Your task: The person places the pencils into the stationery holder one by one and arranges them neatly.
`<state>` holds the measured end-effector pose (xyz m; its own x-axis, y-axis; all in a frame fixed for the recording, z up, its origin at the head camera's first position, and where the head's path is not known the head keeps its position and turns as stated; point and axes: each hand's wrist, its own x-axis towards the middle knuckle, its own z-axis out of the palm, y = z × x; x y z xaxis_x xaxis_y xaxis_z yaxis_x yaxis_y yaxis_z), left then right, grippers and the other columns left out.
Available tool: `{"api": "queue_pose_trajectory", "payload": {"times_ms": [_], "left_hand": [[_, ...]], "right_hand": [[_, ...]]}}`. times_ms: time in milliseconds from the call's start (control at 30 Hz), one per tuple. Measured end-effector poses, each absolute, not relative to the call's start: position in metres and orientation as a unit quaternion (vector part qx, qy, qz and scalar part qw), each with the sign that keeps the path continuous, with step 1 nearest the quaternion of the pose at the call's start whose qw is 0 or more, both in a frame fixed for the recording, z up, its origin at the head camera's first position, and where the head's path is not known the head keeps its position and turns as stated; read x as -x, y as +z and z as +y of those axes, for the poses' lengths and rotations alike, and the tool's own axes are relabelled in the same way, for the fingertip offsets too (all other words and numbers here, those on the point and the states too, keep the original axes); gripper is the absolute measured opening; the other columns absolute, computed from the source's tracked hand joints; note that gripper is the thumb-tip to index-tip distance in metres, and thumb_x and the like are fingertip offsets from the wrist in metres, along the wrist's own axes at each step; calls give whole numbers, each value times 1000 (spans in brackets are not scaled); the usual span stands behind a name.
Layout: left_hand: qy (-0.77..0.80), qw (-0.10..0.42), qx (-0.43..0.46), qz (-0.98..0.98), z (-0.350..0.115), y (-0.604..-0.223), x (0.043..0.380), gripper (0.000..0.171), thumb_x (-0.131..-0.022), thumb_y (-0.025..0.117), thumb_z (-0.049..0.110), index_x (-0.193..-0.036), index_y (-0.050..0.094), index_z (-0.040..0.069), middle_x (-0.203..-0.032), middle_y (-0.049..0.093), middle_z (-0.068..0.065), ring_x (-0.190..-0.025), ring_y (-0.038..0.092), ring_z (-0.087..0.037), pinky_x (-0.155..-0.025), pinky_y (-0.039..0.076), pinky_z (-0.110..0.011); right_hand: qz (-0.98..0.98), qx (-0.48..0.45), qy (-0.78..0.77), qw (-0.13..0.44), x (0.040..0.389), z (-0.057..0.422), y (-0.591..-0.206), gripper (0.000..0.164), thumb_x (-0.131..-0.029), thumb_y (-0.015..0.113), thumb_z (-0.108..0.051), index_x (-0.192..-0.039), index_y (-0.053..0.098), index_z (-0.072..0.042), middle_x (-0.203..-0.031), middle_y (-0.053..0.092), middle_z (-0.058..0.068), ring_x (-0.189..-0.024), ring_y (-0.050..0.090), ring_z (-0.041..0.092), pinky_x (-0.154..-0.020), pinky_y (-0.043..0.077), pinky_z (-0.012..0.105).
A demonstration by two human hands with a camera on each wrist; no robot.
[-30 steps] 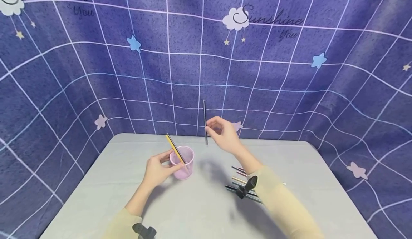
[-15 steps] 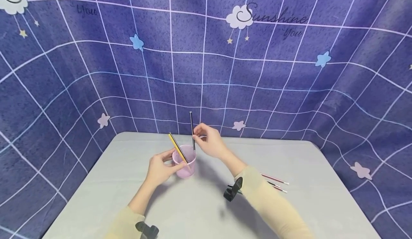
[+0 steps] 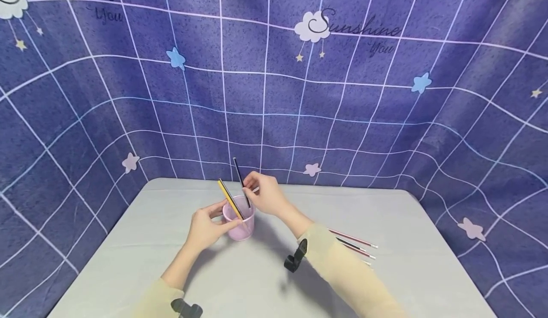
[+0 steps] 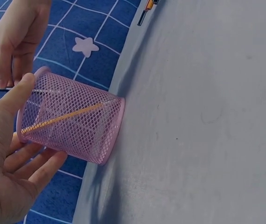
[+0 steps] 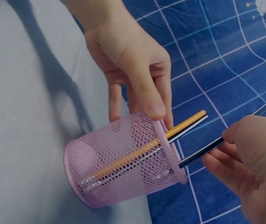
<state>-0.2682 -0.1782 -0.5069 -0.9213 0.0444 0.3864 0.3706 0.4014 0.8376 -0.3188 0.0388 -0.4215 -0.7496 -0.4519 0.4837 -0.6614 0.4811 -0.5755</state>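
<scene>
a lavender star (image 3: 130, 162) is seen at left on a blue-purple backdrop (image 3: 248, 94), which is crossed by pale grid lines and hung behind a pale grey table (image 3: 265, 289). at the lower left, a cream left sleeve (image 3: 158, 296) is shown with a black device (image 3: 187, 307) strapped at the wrist. beyond it, a pink mesh cup (image 3: 239, 232) is gripped near its rim by the left hand (image 3: 205, 227), the thumb laid along one side and the fingers on the other. the cup is stood upright on the table, and inside it a yellow pencil (image 3: 227, 195) is leaned against the rim, its upper end pointed up and to the left; close alongside, a black-and-white pencil (image 5: 189, 129) is held in the same cup. just to the right, a dark pencil (image 3: 238, 171) is pinched between thumb and fingers by the right hand (image 3: 267, 195), its lower end placed at the cup's mouth and its upper end tilted left. a second black device (image 3: 295, 257) is worn below the right sleeve (image 3: 347, 270). farther right, partly hidden by that sleeve, several red and black pencils (image 3: 355, 238) are laid on the table, their pale ends turned to the right.
</scene>
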Motion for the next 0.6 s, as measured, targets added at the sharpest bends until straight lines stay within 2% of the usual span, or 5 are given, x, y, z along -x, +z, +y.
{"api": "queue_pose_trajectory", "payload": {"times_ms": [100,267,433,600], "left_hand": [[-533,152,132,-822,-180,-507,267,73,-76,99,25,-137,69,-2,-120,79,-21,-110,78,-41,-84,69,-43],[-533,148,129,-823,-180,-505,265,73,-77,99,24,-138,68,-1,-121,78,-21,-111,77,-41,-85,68,-43],[-532,154,136,-821,-179,-501,265,73,-77,98,25,-138,68,-1,-121,79,-21,-110,78,-41,-85,68,-45],[-534,159,144,-818,-179,-500,263,74,-75,99,24,-137,68,-2,-120,79,-22,-108,78,-41,-83,68,-45]], "right_hand": [[-861,-327,364,136,319,33,-423,6,-98,73,-8,-102,71,-4,-92,79,8,-83,78,18,-76,67,28],[-873,-341,317,144,316,27,-424,5,-96,75,-8,-99,73,-4,-89,80,7,-79,78,15,-71,60,13],[-888,-334,279,149,314,21,-426,6,-94,78,-8,-95,73,-5,-88,82,5,-78,78,13,-69,60,12],[-904,-319,248,142,313,15,-429,5,-93,79,-8,-94,75,-4,-88,82,6,-78,79,15,-70,63,17]]}}
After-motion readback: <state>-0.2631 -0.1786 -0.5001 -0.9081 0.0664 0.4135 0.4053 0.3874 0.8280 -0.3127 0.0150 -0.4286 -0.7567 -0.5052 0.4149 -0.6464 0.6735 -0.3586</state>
